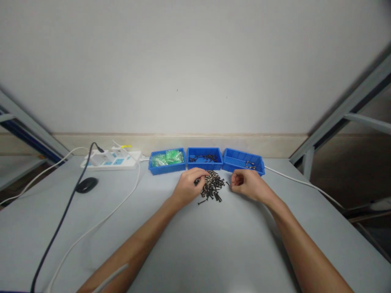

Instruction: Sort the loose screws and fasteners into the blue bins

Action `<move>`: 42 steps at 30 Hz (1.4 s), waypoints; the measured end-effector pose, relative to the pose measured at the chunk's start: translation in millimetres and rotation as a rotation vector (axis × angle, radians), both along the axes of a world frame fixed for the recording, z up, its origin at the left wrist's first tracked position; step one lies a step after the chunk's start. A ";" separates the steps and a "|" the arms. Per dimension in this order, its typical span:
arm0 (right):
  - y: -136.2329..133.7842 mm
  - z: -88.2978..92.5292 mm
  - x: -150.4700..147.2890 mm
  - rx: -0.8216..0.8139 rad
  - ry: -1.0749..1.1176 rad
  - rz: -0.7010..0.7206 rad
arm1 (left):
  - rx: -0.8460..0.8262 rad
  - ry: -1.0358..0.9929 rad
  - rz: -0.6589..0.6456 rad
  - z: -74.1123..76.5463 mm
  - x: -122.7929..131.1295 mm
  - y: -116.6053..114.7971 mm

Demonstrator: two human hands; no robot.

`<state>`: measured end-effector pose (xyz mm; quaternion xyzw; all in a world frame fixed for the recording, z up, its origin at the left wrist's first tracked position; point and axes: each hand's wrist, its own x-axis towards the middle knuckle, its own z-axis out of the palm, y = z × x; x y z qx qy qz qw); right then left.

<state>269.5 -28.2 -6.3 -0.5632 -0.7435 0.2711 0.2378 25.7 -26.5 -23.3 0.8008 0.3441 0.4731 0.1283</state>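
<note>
A heap of small dark screws lies on the grey table in front of three blue bins. My left hand rests on the heap's left side, fingers curled and pinched among the screws. My right hand sits just right of the heap, fingers curled in a pinch close to a stray screw; what it holds is too small to make out. The left bin holds green plastic pieces, the middle bin dark screws, the right bin a few small metal parts.
A white power strip lies at the back left with white and dark cables running across the table's left half. A black round object sits near it. Metal shelf frames stand at both sides, and a wall is behind the bins.
</note>
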 end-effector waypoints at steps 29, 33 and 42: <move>-9.5 11.4 -17.2 -0.068 0.368 0.102 | -0.595 -0.322 -0.201 23.0 -1.7 17.5; -7.5 5.8 -14.6 0.051 0.122 0.134 | -0.581 -0.356 -0.137 26.1 -0.4 36.8; -4.3 -7.8 -20.4 -0.076 0.282 0.124 | -0.260 -0.002 -0.155 15.6 -17.1 6.1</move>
